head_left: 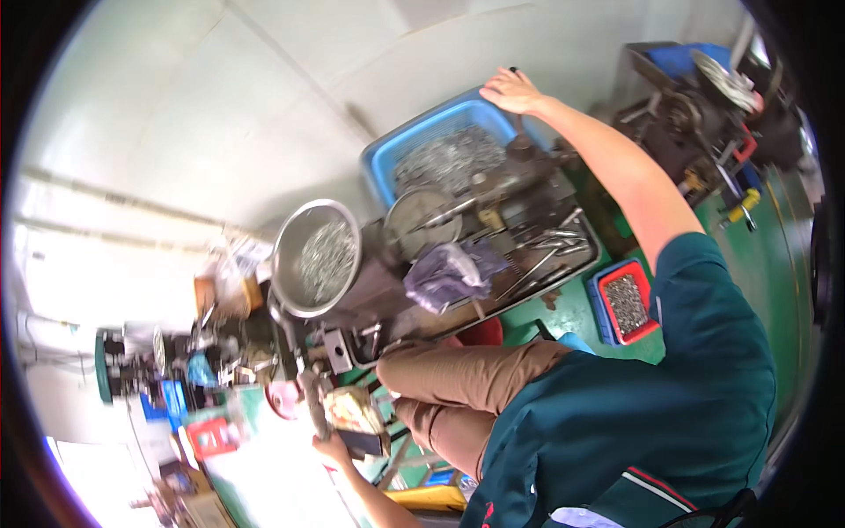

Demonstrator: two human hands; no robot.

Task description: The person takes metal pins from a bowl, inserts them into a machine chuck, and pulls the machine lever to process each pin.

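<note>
Right hand (512, 91), one o'clock, at basket (378, 163), grip unclear; left hand (331, 450), seven o'clock, closed round lever (312, 400). Basket likely heavy, stiff; grasp its rim.

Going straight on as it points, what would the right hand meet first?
Likely the pale wall, just past the blue basket's rim, where the right hand seems to rest; depth is unclear.

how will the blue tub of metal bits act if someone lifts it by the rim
The blue tub is probably heavy for its size, given the broad heap of shiny metal bits inside. The bits look loose, so they would likely slide to the low side if it tilted. The tub looks like plastic, so its edge near the right hand might flex slightly.
</note>
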